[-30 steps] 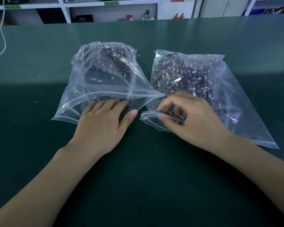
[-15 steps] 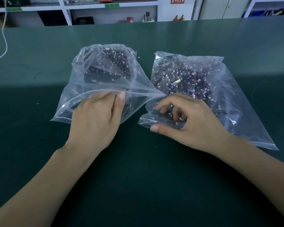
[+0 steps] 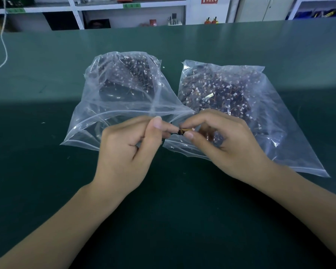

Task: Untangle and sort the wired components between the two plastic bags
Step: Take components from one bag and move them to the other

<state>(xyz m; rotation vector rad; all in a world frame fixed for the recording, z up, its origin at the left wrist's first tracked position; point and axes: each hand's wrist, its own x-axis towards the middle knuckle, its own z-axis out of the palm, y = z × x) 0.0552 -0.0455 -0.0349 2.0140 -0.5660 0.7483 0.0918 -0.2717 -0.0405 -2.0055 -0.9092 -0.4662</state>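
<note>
One wired component is held at frame centre, just above the gap between the mouths of the two bags, with its long axis roughly horizontal, left to right. Its dark end is pinched by the left hand between thumb and forefinger; the end with the yellow-orange wires and a small white connector is pinched by the right hand the same way. Both hands are closed on the part, fingertips nearly touching, remaining fingers loosely curled. Neither hand is clearly nearer: the part is shared, and the left bag and right bag lie equally close, behind and to either side. Both bags rest on the green table, mouths toward the person, each filled with a dark mass of similar wired parts dotted with white connectors. The right bag looks fuller and flatter, the left more bunched up. Judged step: the single piece is being pulled straight or separated along its axis before being dropped into one bag. Which bag is the target cannot be told. Sorting looks early, bulk still bagged.
</note>
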